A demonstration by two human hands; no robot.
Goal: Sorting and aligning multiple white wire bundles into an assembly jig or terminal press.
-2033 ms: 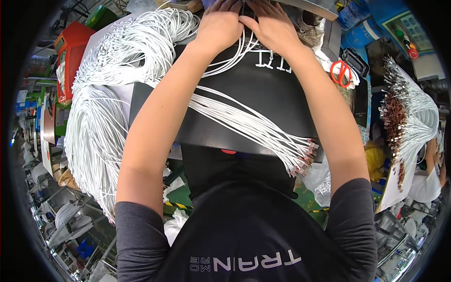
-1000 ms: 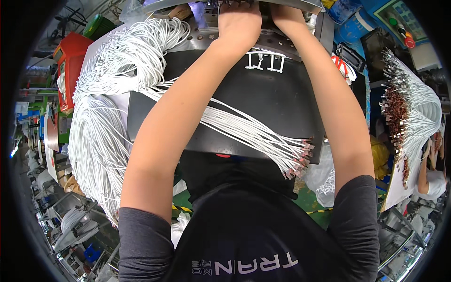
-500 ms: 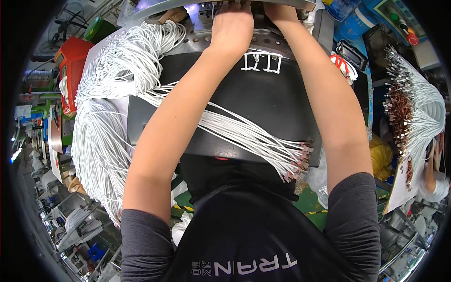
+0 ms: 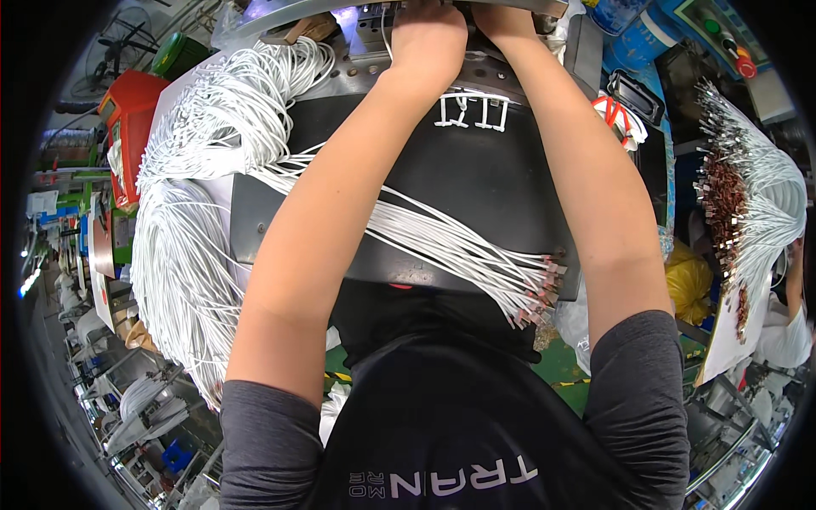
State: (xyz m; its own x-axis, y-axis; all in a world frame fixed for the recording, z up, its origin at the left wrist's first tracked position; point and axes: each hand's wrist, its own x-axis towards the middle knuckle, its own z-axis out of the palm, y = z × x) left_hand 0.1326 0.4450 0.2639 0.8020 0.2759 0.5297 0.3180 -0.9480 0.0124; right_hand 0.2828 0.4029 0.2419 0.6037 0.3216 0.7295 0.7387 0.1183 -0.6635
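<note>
My left hand (image 4: 430,41) reaches into the metal machine (image 4: 361,64) at the top edge. A white cable (image 4: 385,36) runs close beside it. My right hand (image 4: 507,24) is in the machine too, a little to the right. The fingers of both hands are hidden under the machine's curved upper part (image 4: 297,17), so what they hold does not show. Below my hands, a white branched plastic strip (image 4: 472,113) hangs at the edge of the black work surface (image 4: 476,178). A bundle of white cables (image 4: 442,238) with small end connectors lies across that surface, partly beneath my left forearm.
A large heap of white cables (image 4: 183,263) drapes over the left side. Beyond it stands a red box (image 4: 136,119). At right are a control panel with a red knob (image 4: 745,67), a blue bucket (image 4: 637,42) and another cable pile (image 4: 761,187), with a person's sleeve (image 4: 784,340) beside it.
My left hand and forearm have shifted slightly to the right, and the white cable beside that hand shows more. My right arm has moved slightly left. The cable bundle lies as before.
</note>
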